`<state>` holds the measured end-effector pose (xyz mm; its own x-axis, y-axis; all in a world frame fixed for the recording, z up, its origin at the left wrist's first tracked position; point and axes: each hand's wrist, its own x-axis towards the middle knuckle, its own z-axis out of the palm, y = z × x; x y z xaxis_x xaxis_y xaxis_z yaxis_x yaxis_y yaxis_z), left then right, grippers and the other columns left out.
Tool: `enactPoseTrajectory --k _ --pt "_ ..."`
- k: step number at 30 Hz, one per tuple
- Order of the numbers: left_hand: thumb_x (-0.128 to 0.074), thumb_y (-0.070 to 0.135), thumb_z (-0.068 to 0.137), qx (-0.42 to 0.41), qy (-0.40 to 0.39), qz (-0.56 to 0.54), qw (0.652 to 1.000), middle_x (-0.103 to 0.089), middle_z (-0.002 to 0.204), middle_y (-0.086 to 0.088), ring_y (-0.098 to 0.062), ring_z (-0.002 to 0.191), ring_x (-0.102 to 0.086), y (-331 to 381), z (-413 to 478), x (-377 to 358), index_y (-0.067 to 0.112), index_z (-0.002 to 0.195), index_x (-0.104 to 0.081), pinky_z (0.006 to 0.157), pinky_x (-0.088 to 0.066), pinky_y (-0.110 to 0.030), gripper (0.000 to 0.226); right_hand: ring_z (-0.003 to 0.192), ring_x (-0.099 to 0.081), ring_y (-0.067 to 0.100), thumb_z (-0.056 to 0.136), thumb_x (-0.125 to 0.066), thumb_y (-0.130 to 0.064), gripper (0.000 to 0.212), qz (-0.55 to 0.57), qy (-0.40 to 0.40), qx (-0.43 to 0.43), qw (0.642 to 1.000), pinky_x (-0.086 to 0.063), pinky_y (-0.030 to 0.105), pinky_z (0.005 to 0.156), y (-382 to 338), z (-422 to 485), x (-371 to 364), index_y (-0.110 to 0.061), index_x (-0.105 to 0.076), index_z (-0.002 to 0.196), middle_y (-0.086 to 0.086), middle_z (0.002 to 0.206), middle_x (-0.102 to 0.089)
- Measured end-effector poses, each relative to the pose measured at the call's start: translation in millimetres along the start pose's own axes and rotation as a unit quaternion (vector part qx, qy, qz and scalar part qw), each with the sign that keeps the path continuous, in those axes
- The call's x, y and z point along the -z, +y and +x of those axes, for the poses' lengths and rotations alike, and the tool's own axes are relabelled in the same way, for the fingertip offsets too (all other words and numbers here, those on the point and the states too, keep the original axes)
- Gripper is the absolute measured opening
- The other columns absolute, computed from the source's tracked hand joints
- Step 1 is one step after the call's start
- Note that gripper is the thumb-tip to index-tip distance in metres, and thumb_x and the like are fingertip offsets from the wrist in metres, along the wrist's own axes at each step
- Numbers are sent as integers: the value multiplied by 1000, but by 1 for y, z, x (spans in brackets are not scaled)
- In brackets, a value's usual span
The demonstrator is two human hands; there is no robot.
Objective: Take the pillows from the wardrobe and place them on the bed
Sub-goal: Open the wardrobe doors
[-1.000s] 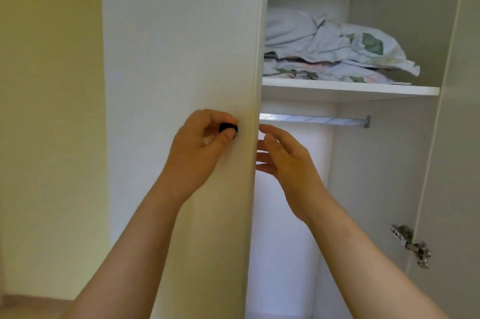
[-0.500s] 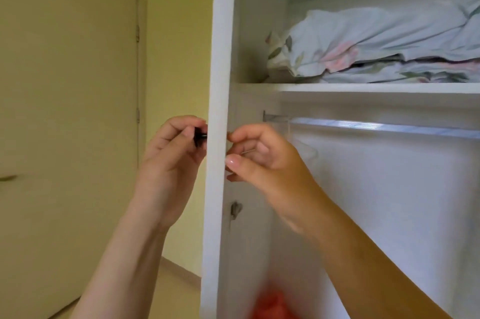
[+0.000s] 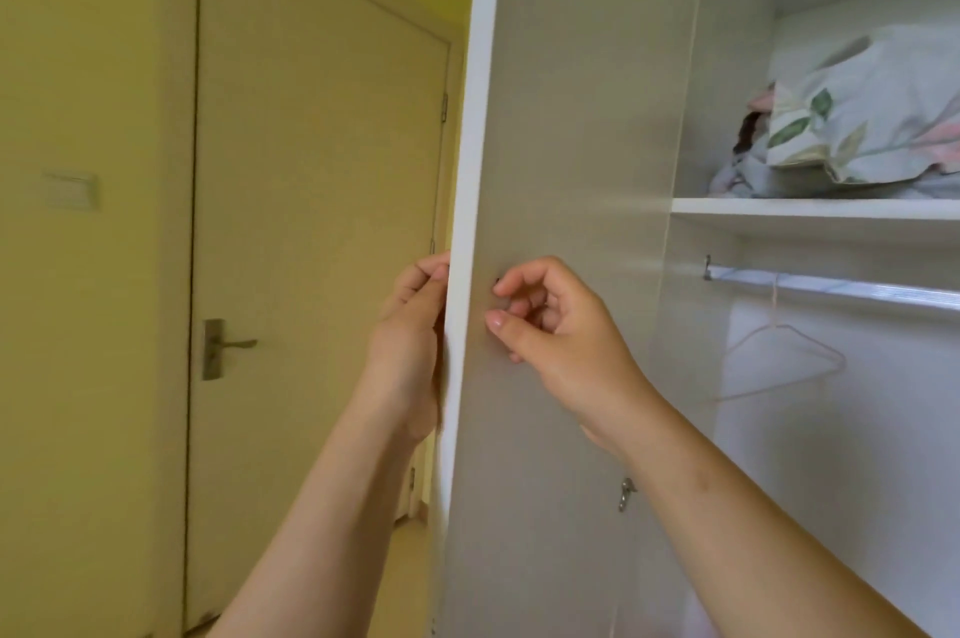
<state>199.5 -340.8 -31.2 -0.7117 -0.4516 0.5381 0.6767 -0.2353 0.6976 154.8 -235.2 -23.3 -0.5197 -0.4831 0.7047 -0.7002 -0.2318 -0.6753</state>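
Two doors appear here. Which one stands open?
The white wardrobe door, swung outward with the left hand at its edge and the right hand on its inner face. The yellowish room door sits shut in its frame.

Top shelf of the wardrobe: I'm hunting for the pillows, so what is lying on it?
A floral pillow lies on the shelf, over crumpled bedding. Whatever is beneath or further right is covered or out of frame.

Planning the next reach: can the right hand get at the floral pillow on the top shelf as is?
Probably yes: the wardrobe door is open and nothing sits between the right hand and the floral pillow on the shelf, up to its right.
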Motion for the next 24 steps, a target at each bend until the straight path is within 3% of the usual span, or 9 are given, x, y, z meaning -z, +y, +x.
enactPoseTrajectory --k 5,8,10,12,15,17,20,22,24 --pt "-42 5 94 -3 82 66 994 -66 58 4 -10 49 -59 8 11 9 19 75 -54 48 -48 -20 26 68 -42 6 83 -64 -4 27 5 -41 -29 999 -39 22 66 9 16 -14 -29 -53 79 -3 76 -42" --pt "-37 8 95 -9 113 89 990 -62 73 -7 -22 65 -57 9 14 14 18 76 -53 61 -48 -29 27 68 -42 6 85 -61 -7 25 4 -46 -44 998 -39 19 65 12 23 -20 -30 -53 79 -4 78 -42" --pt "-34 9 96 -21 126 114 985 -51 78 -12 -26 75 -46 8 16 18 18 75 -51 69 -41 -36 29 66 -43 6 86 -60 -9 23 4 -46 -51 998 -40 16 61 13 26 -23 -30 -54 79 -3 78 -43" --pt "-33 10 96 -30 141 147 979 -44 78 -10 -25 78 -37 7 17 20 18 74 -49 70 -34 -37 29 63 -44 6 87 -59 -10 22 4 -49 -58 997 -41 13 58 11 28 -23 -29 -54 79 -4 77 -44" --pt "-36 10 95 -63 153 204 965 -50 77 -9 -20 74 -42 8 15 17 19 75 -50 70 -37 -35 26 61 -46 8 88 -57 -9 20 12 -51 -69 996 -43 16 59 8 30 -18 -26 -56 78 -4 72 -47" --pt "-41 11 93 -120 183 260 941 -51 75 7 -16 77 -47 11 12 12 22 79 -51 74 -41 -34 20 60 -49 10 89 -56 -9 19 26 -51 -77 995 -44 18 58 6 32 -13 -23 -58 77 -3 70 -51" --pt "-49 11 88 -285 231 352 861 -44 86 24 -10 95 -45 17 6 -6 21 96 -53 89 -40 -34 13 59 -52 12 90 -55 -8 19 22 -32 -81 996 -43 22 58 -1 36 -1 -23 -59 77 -2 70 -55" --pt "-48 12 83 -351 185 379 836 -44 86 24 -11 92 -47 15 5 -23 14 98 -57 85 -41 -33 18 60 -53 13 90 -54 -9 19 7 -7 -80 997 -44 23 59 -7 40 11 -23 -58 78 -1 72 -57" --pt "-46 13 82 -361 108 415 828 -50 89 15 -14 93 -51 7 7 -42 11 97 -59 83 -40 -26 21 65 -55 17 90 -54 -11 16 -8 15 -81 997 -46 29 65 -11 43 29 -22 -59 79 0 75 -60"
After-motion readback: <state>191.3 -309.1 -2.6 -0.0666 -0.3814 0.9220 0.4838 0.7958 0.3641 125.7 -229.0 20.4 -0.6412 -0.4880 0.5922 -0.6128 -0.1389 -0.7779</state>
